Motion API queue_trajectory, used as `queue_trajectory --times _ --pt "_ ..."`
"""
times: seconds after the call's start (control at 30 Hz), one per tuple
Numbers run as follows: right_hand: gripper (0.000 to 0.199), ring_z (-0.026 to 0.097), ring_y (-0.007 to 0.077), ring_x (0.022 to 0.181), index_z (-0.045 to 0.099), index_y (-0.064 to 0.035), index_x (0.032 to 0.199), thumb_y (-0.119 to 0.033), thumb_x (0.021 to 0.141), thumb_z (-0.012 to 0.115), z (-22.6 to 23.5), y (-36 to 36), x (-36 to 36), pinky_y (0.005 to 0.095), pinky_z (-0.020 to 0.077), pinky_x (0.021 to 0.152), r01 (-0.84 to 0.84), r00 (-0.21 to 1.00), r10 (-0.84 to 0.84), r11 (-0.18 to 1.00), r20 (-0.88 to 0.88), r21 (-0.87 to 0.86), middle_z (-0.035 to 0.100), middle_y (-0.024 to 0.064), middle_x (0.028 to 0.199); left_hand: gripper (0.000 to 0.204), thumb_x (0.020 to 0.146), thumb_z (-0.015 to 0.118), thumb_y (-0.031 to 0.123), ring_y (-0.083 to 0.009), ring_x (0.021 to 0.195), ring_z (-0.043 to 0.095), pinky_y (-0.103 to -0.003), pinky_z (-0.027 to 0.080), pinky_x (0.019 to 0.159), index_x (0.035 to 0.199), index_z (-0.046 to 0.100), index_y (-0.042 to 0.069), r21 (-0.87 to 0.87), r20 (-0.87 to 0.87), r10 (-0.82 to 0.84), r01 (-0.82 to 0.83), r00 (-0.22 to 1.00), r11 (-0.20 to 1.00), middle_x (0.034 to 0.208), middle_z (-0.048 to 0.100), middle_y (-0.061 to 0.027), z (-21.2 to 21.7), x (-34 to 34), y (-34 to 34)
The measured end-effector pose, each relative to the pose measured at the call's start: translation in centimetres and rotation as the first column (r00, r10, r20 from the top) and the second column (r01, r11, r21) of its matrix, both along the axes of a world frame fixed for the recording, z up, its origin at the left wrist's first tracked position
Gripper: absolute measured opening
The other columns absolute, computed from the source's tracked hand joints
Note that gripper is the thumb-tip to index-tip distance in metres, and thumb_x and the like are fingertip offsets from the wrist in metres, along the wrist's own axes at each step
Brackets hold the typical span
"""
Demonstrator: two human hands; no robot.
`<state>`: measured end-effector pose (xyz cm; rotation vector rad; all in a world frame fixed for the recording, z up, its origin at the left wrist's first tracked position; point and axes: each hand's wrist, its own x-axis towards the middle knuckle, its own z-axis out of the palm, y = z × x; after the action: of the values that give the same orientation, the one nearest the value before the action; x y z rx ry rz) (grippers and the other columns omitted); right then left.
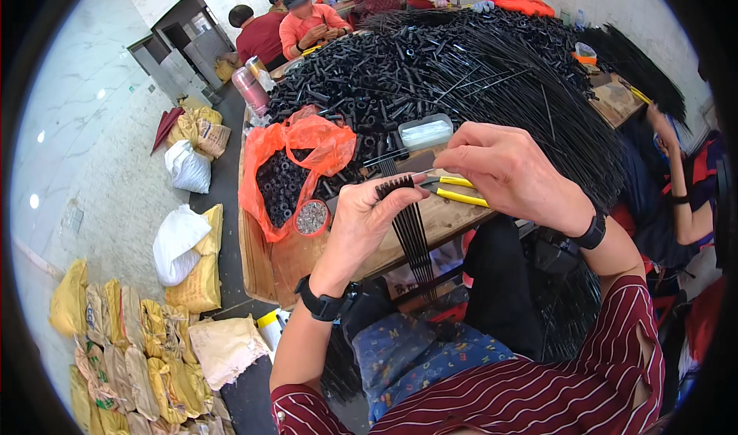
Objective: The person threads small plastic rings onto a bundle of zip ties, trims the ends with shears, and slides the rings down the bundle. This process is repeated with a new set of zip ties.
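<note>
My left hand point(361, 216) is closed around a flat row of several thin black rods point(415, 254), their short upper ends showing above the thumb and the long ends hanging past the table edge. Close to those ends, my right hand point(511, 170) pinches a thin, pale metal pin point(425, 173). Its tip is near the rods; whether it touches one I cannot tell. Yellow-handled pliers point(463, 197) lie on the wooden table point(377, 260) just under my right hand. Beyond my hands is a clear plastic box point(427, 133) with pale contents too small to name.
A round red-rimmed tub point(312, 218) of small metal parts stands beside an orange plastic bag point(260, 162) of black pieces. Black tubular parts point(338, 77) and long black rods point(530, 89) heap the table. Co-workers point(307, 23) sit beyond; another person's arm point(676, 158) is at right. Sacks point(146, 350) line the left.
</note>
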<state>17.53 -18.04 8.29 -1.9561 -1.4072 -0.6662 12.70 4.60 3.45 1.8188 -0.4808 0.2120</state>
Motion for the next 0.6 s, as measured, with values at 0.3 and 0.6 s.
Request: queue_trajectory --times 0.3,0.6 --pt "0.020 0.062 0.0262 0.072 0.067 -0.0035 0.094 0.003 0.075 0.066 0.3 0.2 0.2 0.0335 0.0500 0.060 -0.025 0.999 0.025 1.000 0.036 -0.005 0.062 0.0098 0.084 0.032 0.095 0.059 0.028 -0.0032 0.078 0.059 -0.020 0.048 0.071 0.109 0.069 0.001 0.030 0.005 -0.056 0.056 0.998 0.998 0.087 0.073 -0.0043 0.2 0.2 -0.5" --pt "0.010 0.063 0.0263 0.076 0.066 -0.0033 0.089 -0.006 0.079 0.066 0.3 -0.1 0.4 0.0354 0.0513 0.062 0.054 0.998 -0.054 0.999 -0.025 0.000 0.062 0.0087 0.083 0.030 0.098 0.055 0.025 -0.0087 0.080 0.063 -0.025 0.050 0.075 0.102 0.069 -0.001 -0.111 -0.081 -0.094 0.085 0.992 0.990 0.086 0.071 -0.0056 -0.9 0.2 -0.4"
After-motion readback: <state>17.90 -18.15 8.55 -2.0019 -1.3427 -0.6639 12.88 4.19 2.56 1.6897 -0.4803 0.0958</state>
